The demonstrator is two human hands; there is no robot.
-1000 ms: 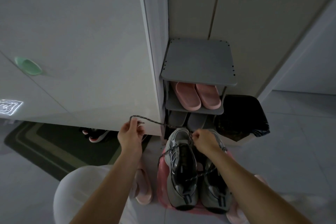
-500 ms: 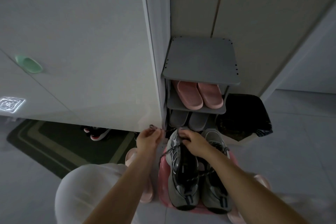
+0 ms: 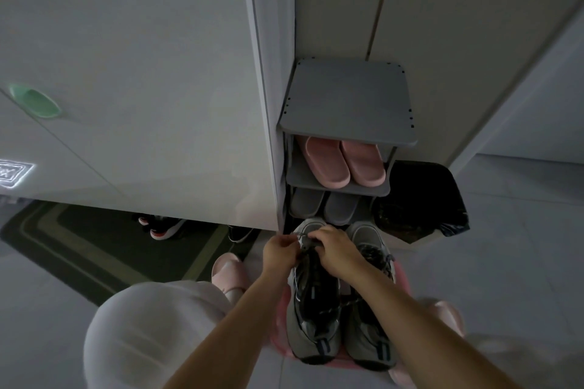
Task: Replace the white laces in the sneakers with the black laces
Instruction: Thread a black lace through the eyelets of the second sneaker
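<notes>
Two grey sneakers stand side by side on a pink stool [image 3: 279, 322], toes pointing away from me. The left sneaker [image 3: 316, 303] has a dark tongue and a dark speckled lace [image 3: 305, 254] near its toe eyelets. My left hand [image 3: 281, 249] pinches that lace at the shoe's left front. Over the toe end of the same shoe, my right hand [image 3: 331, 249] presses down with its fingers closed on the lace. The right sneaker [image 3: 368, 325] is laced with a dark speckled lace and is partly hidden by my right forearm.
A grey shoe rack [image 3: 347, 104] stands just beyond, holding pink slippers [image 3: 344, 161] and grey slippers [image 3: 325, 208]. A black-lined bin [image 3: 420, 199] is to its right. A white cabinet door [image 3: 126, 88] hangs at left over a dark mat [image 3: 79, 246]. My knee [image 3: 142, 331] is at lower left.
My left hand, which held the lace stretched out to the left, has come in to the left sneaker's toe. My right hand has shifted left onto that shoe's front.
</notes>
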